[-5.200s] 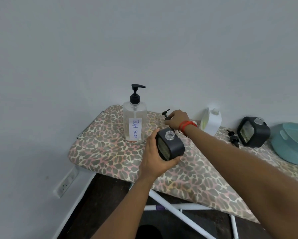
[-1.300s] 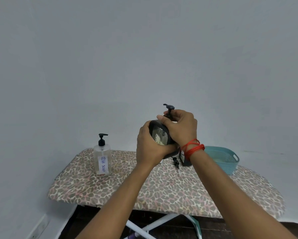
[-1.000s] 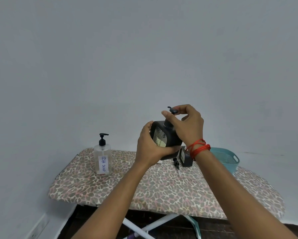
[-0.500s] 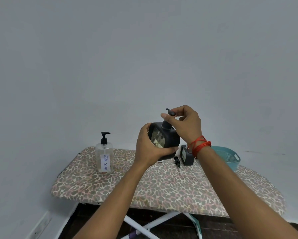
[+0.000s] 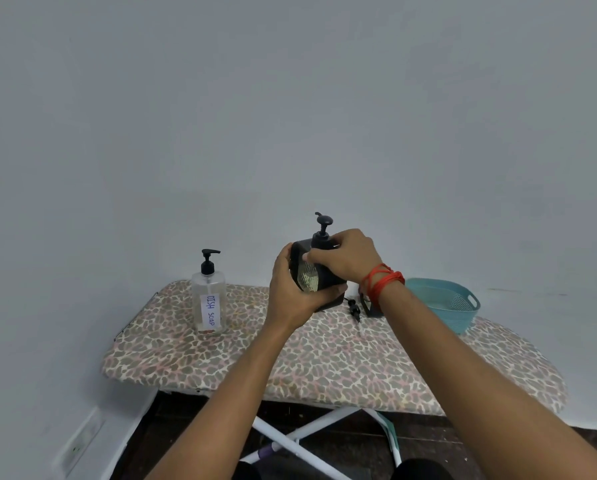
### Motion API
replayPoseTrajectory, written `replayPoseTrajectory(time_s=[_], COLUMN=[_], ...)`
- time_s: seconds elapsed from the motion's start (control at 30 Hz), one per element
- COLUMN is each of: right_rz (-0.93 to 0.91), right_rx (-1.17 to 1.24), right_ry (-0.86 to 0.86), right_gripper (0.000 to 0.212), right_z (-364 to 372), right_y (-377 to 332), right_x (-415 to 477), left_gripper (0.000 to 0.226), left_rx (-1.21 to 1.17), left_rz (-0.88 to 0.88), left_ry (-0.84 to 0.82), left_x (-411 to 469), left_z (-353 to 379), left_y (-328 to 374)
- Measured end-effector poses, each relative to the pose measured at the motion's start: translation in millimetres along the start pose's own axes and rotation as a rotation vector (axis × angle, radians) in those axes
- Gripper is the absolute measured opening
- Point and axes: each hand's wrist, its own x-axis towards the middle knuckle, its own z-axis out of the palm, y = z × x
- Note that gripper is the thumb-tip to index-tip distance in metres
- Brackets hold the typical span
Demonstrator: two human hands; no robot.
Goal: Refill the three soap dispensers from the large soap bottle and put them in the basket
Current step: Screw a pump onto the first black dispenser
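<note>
Black dispenser [image 5: 329,281], gripped from below by the left hand [image 5: 292,294], right hand [image 5: 346,260] curled round its pump neck; a second dispenser [image 5: 366,305] hides mostly behind the right wrist, basket [image 5: 461,308] beyond.

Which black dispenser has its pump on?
The dispenser gripped by the left hand and right hand, pump upright on top. The other dispenser sits behind the right wrist, a loose pump beside it.
</note>
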Motion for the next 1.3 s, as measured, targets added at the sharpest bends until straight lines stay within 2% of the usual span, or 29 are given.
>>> replayPoseTrajectory(time_s=[0.1,0.13,0.23,0.33,0.47,0.63,0.77,0.97,1.2,1.27,1.3], right_rz=[0.05,0.071,0.126,0.181,0.307,0.406,0.426,0.434,0.336,0.228,0.154], right_rx=[0.025,0.038,0.093,0.163,0.274,0.341,0.317,0.259,0.159,0.116,0.041], right_ry=[0.02,0.024,0.036,0.034,0.033,0.017,0.039,0.064,-0.087,0.034,0.144], right_gripper=[0.034,0.034,0.03,0.025,0.037,0.039,0.031,0.042,0.077,0.075,0.066], right_z=[19.5,25.7,48.4,83.7,143.4,213.5,252.5,282.8,264.1,249.5,241.4], right_y=[9.6,12.7,21.6,31.4,50.9,83.7,105.8,116.4,121.9,127.9,133.0], right_x=[13.2,20.2,48.5,84.6,132.9,179.5,202.3,212.7,206.6,201.4,199.7], left_gripper=[0.133,0.136,0.123,0.108,0.104,0.095,0.094,0.093,0.094,0.094,0.094], left_rx=[0.157,0.226,0.434,0.606,0.8,1.025,1.058,1.049,1.042,1.04,1.038], left_rz=[-0.11,-0.16,-0.326,-0.414,-0.436,-0.348,-0.331,-0.338,-0.361,-0.356,-0.356], left_ry=[-0.028,-0.035,-0.046,-0.071,-0.174,-0.268,-0.257,-0.256,-0.271,-0.264,-0.263], left_x=[-7.8,-10.4,-13.1,-5.9,14.4,15.9,14.8,16.6,16.7,17.1,17.3], left_z=[-8.9,-11.8,-21.9,-31.4,-37.7,-39.2,-38.0,-37.9,-39.7,-40.1,-40.3], left_y=[-32.8,-49.6,-109.1,-172.0,-231.1,-271.9,-280.3,-280.6,-277.9,-277.5,-277.3])
